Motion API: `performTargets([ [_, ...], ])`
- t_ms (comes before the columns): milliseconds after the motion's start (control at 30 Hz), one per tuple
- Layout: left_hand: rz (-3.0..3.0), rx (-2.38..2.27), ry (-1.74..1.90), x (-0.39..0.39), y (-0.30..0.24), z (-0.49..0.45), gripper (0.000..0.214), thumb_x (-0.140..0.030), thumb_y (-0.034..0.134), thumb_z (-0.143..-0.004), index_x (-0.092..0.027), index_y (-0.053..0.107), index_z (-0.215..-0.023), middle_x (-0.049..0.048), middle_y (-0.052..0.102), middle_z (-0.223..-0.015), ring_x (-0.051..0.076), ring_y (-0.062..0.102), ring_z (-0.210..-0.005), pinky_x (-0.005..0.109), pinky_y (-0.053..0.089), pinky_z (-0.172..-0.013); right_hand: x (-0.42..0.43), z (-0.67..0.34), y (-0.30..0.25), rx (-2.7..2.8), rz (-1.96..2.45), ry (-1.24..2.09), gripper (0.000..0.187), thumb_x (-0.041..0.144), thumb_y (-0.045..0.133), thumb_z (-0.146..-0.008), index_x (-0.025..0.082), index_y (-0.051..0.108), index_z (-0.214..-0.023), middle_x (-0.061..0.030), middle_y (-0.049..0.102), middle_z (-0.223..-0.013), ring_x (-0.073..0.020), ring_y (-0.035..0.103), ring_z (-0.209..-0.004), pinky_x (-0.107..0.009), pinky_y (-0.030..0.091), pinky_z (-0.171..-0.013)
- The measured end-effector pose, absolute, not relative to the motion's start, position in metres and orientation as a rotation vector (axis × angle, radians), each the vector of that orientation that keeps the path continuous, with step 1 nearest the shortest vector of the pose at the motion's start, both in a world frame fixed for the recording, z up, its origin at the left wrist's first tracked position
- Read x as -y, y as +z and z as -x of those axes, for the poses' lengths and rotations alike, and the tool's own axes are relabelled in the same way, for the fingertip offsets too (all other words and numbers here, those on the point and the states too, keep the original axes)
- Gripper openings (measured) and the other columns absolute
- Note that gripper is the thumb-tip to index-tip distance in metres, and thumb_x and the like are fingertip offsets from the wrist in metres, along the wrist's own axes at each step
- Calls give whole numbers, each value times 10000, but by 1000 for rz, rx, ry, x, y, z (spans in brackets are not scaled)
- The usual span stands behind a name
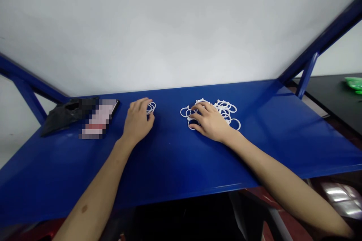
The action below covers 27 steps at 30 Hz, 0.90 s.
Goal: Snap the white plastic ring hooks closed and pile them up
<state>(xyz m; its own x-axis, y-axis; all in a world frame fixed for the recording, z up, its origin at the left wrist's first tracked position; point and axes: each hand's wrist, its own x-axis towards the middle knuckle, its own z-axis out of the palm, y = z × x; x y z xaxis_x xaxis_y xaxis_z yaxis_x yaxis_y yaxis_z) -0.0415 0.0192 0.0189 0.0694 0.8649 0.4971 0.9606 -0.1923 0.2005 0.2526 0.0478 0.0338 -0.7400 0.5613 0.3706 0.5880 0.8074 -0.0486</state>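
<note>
White plastic rings (235,124) with small knobs, like curtain rings, lie in a loose overlapping pile on the blue table. My right hand (209,120) rests palm down over this pile, fingers spread and touching rings; part of the pile is hidden under it. To the left, my left hand (138,118) curls around a few more white rings (152,107), which show between its thumb and index finger. The fingers cover the far side of those rings, so their exact number is hidden.
A blue table (175,169) with angled blue side supports (307,73) stands against a pale wall. At its left lie a black pouch (58,117) and a blurred-out flat object (98,118). Beyond the right side is a dark surface (336,92) with a green item (355,84).
</note>
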Motion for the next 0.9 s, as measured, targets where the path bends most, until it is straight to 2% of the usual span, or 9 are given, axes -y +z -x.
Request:
performTargets([
  [33,2249,1788,-810,-16,19,32,387,-177,518,-912,-165,582,-1294,147,613,-1316,318,520,-1275,524,435,-1109,-46,-251,34,2627,859,-90,318,404,598,-972,150,732,-1109,-149,631,-1265,-323,486,-1240,-494,435,-1065],
  [133,2540,1563,-730,-5,16,5,445,-134,465,-933,-212,562,-1360,91,592,-1386,270,518,-1278,500,427,-1133,-40,-248,34,2666,783,-39,279,364,581,-984,176,731,-1125,-125,649,-1218,-309,495,-1203,-478,447,-1038],
  [267,2744,1425,-615,0,8,-13,581,-50,444,-889,-193,495,-1451,77,533,-1486,260,459,-1359,475,425,-1146,-35,-245,32,2698,719,-16,250,301,558,-997,182,715,-1151,-119,640,-1222,-305,482,-1213,-467,443,-1020],
  [400,2712,1486,-694,-2,10,-9,476,-101,446,-936,-215,559,-1384,71,619,-1374,244,528,-1276,466,466,-1099,-32,-244,34,2698,711,-30,235,240,536,-1002,143,679,-1160,-138,635,-1217,-288,507,-1138,-428,456,-952],
  [500,2549,1582,-716,-5,15,-2,365,-170,446,-975,-192,619,-1295,88,651,-1287,247,563,-1199,459,457,-1094,-30,-245,41,2721,736,1,208,244,522,-1007,132,676,-1092,-130,654,-1071,-243,542,-948,-386,459,-832],
  [600,2288,1779,-630,-10,16,9,322,-251,481,-972,-165,654,-1229,135,640,-1274,317,543,-1197,515,463,-1045,-28,-248,48,2784,726,125,225,302,526,-1011,157,697,-989,-90,648,-954,-203,548,-828,-359,446,-779],
  [700,2105,1925,-545,-16,13,23,343,-301,516,-948,-169,654,-1232,172,617,-1295,373,521,-1191,552,483,-959,-26,-252,55,2846,709,275,207,329,573,-975,180,711,-934,-63,649,-923,-198,582,-839,-361,454,-816],
  [767,2080,1957,-514,-19,11,31,350,-315,510,-945,-175,655,-1231,179,630,-1269,382,525,-1162,555,489,-917,-25,-256,58,2867,729,351,145,294,623,-920,185,710,-962,-58,659,-947,-208,604,-872,-368,464,-839],
  [900,2079,1955,-537,-23,10,42,340,-311,477,-953,-191,661,-1213,178,651,-1221,378,525,-1150,558,481,-908,-24,-261,60,2886,770,480,182,181,641,-866,200,700,-1037,-55,672,-1043,-204,630,-885,-340,478,-776],
])
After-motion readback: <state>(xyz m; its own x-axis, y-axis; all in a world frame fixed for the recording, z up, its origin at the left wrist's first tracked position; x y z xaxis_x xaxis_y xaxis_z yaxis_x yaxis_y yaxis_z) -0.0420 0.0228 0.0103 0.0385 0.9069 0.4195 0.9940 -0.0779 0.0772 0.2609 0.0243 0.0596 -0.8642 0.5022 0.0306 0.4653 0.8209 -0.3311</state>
